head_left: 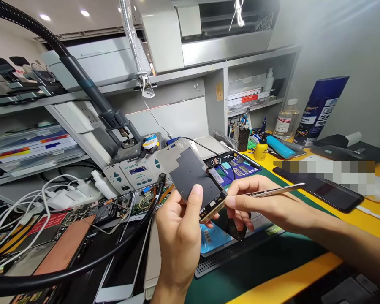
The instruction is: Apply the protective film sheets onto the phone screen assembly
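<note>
A phone's display assembly, its dark back facing up, rests in my left hand. My left thumb presses on its face while the fingers support it from below. At its lower edge are a black strip with small contacts and a gold-coloured rim. My right hand pinches slim metal tweezers, which stick out to the right. The right fingertips meet the assembly's lower right corner. A glossy black piece shows beneath the right hand; whether the fingers touch it I cannot tell.
A soldering station stands behind, and its black hose curves across the left. Phone parts and white cables crowd that side. On the right lie a black phone, a yellow bottle and a tall blue spray can. A green mat covers the bench.
</note>
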Motion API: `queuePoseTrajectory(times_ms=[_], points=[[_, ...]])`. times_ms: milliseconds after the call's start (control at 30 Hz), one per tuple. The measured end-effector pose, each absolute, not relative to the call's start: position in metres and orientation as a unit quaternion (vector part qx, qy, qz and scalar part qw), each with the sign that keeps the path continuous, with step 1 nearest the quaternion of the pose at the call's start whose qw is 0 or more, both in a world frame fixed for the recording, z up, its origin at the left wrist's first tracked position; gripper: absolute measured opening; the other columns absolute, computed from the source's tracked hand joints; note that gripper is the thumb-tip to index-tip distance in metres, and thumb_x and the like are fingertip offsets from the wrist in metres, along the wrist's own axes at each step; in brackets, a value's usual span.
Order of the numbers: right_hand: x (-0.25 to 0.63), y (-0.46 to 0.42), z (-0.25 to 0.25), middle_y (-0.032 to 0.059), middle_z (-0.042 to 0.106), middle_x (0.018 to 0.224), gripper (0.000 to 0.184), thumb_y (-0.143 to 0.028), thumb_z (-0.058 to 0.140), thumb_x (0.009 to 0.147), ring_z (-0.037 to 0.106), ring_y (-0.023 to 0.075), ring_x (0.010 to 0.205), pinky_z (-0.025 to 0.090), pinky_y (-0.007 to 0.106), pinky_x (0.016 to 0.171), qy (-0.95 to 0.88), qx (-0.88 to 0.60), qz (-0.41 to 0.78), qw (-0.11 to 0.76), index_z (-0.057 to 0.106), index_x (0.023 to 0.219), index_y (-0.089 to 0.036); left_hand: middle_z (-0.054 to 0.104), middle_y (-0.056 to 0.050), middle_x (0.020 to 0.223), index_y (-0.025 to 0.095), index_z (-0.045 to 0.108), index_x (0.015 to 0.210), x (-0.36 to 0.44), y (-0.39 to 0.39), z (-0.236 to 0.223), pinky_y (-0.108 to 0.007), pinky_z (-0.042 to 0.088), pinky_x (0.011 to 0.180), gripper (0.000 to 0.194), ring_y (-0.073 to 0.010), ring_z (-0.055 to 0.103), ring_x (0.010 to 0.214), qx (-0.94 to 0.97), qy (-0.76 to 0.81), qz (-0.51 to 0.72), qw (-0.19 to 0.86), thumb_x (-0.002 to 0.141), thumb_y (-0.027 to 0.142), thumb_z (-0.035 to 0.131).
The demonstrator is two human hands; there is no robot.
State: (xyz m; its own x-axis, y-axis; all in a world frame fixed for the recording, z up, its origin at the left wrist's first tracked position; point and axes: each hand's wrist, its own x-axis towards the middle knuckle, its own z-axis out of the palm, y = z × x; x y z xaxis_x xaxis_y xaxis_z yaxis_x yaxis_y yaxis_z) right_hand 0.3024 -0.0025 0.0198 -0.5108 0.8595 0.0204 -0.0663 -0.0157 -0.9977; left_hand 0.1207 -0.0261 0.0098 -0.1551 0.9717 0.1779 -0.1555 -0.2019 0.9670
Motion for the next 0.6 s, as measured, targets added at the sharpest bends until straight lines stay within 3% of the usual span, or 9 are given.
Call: queuePoseTrajectory(times_ms=[233, 433, 600], points=[[0.305, 0.002, 0.013, 0.0029, 0.07, 0.062, 0.025, -0.035, 0.078, 0.083, 0.061, 0.0126, 0.05, 0.048, 0.022, 0.049, -0.611, -0.332, 0.616, 0.37, 0.068, 0.075, -0.014, 0.064, 0.001, 0.066, 0.019, 0.064, 0.076, 0.124, -0.026, 0.012, -0.025, 0.043, 0.051, 0.026, -0.0138, 0.055, 0.055, 0.432, 0.438, 0.64, 0.461, 0.086, 0.042, 0.071], [0.304, 0.006, 0.013, 0.0008, 0.066, 0.059, 0.029, -0.038, 0.08, 0.081, 0.062, 0.0124, 0.05, 0.047, 0.019, 0.045, -0.578, -0.322, 0.641, 0.39, 0.069, 0.072, -0.014, 0.053, 0.004, 0.056, 0.019, 0.058, 0.064, 0.118, -0.02, 0.009, -0.024, 0.041, 0.051, 0.033, -0.0119, 0.048, 0.053, 0.421, 0.424, 0.666, 0.447, 0.085, 0.04, 0.073], [0.306, 0.012, 0.011, 0.0013, 0.066, 0.064, 0.029, -0.04, 0.081, 0.08, 0.065, 0.0135, 0.054, 0.046, 0.018, 0.042, -0.561, -0.337, 0.63, 0.418, 0.069, 0.074, -0.015, 0.065, -0.002, 0.067, 0.017, 0.069, 0.078, 0.11, -0.012, 0.008, -0.025, 0.047, 0.051, 0.022, -0.0153, 0.059, 0.06, 0.429, 0.39, 0.655, 0.485, 0.086, 0.037, 0.068]])
